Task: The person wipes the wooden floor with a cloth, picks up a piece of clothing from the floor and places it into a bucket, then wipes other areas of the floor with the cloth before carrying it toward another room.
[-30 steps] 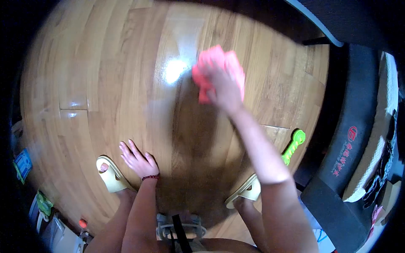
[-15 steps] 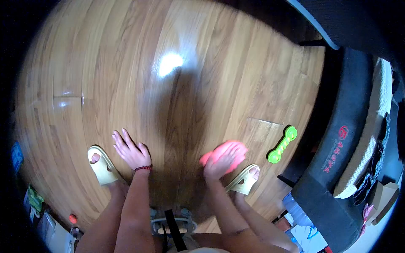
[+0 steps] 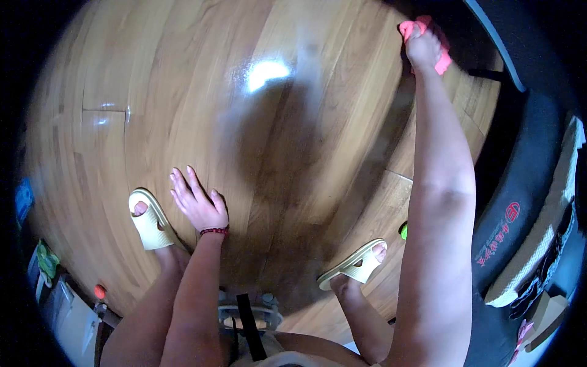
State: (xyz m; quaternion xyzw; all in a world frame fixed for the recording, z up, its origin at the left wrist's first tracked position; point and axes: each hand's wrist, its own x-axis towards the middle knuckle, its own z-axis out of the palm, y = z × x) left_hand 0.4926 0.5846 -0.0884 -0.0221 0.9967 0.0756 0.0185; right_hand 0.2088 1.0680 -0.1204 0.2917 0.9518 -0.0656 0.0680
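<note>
A pink cloth [image 3: 444, 60] is bunched under my right hand [image 3: 423, 48], whose fingers are curled over it. That arm is stretched far forward to the right, and the cloth lies on the wood floor [image 3: 183, 122] beside the dark space under the furniture. My left hand [image 3: 203, 208], with a red bead bracelet [image 3: 214, 231] at the wrist, rests flat on the boards with its fingers spread. It holds nothing. My feet wear pale yellow slippers, the left slipper [image 3: 148, 232] near my left hand and the right slipper [image 3: 358, 269] beside my right arm.
Behind my right forearm a bit of the green toy dumbbell [image 3: 403, 230] shows. A dark padded bench [image 3: 520, 177] with red lettering runs along the right side. At lower left sit a small red ball [image 3: 99, 291] and a white box [image 3: 70, 315]. A low stool [image 3: 269, 315] is between my legs.
My right hand has swept the pink cloth forward and right, from beside the right slipper to the furniture's edge. The arm now covers most of the green dumbbell. My left hand stays flat.
</note>
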